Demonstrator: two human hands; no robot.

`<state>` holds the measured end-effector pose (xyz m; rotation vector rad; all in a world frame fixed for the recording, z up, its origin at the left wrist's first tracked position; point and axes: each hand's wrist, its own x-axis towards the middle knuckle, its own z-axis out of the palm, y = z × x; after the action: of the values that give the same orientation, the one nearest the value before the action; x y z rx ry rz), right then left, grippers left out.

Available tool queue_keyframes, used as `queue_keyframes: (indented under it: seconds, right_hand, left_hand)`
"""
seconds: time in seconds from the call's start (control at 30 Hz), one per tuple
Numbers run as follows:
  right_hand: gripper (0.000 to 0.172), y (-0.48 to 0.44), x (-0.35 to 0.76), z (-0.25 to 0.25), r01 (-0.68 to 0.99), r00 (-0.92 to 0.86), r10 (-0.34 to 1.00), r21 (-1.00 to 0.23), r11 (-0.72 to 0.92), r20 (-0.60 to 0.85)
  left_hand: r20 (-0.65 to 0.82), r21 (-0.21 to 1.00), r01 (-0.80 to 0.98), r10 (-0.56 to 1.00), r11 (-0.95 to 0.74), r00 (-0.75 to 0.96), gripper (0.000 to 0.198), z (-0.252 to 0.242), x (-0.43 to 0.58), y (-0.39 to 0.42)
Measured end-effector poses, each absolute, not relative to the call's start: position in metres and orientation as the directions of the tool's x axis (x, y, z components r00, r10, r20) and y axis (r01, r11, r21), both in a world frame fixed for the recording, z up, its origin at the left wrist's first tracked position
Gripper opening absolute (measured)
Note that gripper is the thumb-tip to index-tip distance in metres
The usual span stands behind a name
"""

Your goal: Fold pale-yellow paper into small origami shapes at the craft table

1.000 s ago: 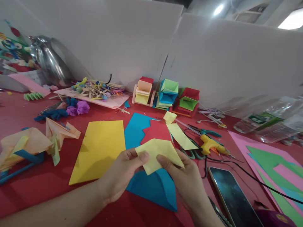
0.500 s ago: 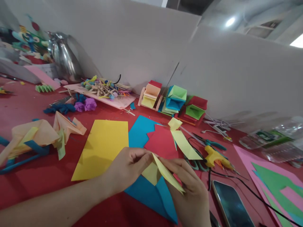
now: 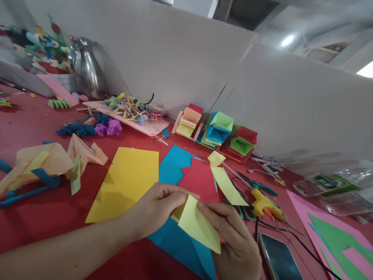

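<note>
While L hand [image 3: 154, 212] pinches one end of a folded pale-yellow paper [image 3: 199, 225], R hand [image 3: 237, 243] has its other side btwn thumb & fingers, so both grips are on it, above blue sheet [image 3: 175, 245] at near centre. Red sheet [image 3: 201, 177] lies just beyond, w/ yellow sheet [image 3: 128, 182] to left, partly behind L hand. R hand part-blocks green handles [image 3: 247, 214]; glue gun [image 3: 266, 204] & phone [image 3: 278, 254] lie to right. Far side: 3 paper models [image 3: 217, 132] by wall [image 3: 175, 50].
</note>
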<state>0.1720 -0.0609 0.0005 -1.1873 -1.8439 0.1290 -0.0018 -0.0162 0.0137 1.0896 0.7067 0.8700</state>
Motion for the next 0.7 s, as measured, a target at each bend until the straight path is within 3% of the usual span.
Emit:
queue_keyframes:
  seconds: [0.2,0.37,0.53,0.7]
  right_hand:
    - [0.044,-0.058,0.173,0.004,0.723,-0.216,0.709,-0.379,0.578,0.671]
    - [0.051,-0.056,0.172,0.009,0.730,-0.272,0.693,-0.327,0.601,0.668]
    - [0.043,-0.055,0.176,0.015,0.716,-0.291,0.766,-0.401,0.572,0.572]
    - [0.019,-0.059,0.170,0.019,0.709,-0.143,0.841,-0.539,0.454,0.521]
  left_hand:
    - [0.003,0.940,-0.285,0.831,0.188,0.556,0.030,0.012,0.000,-0.021]
    - [0.036,0.989,-0.141,0.860,0.042,0.510,0.034,0.011,-0.001,-0.019]
    - [0.160,0.960,0.143,0.889,-0.242,0.429,0.035,0.012,-0.007,-0.016]
    - [0.194,0.835,0.345,0.815,-0.429,0.546,0.035,0.010,-0.005,-0.021]
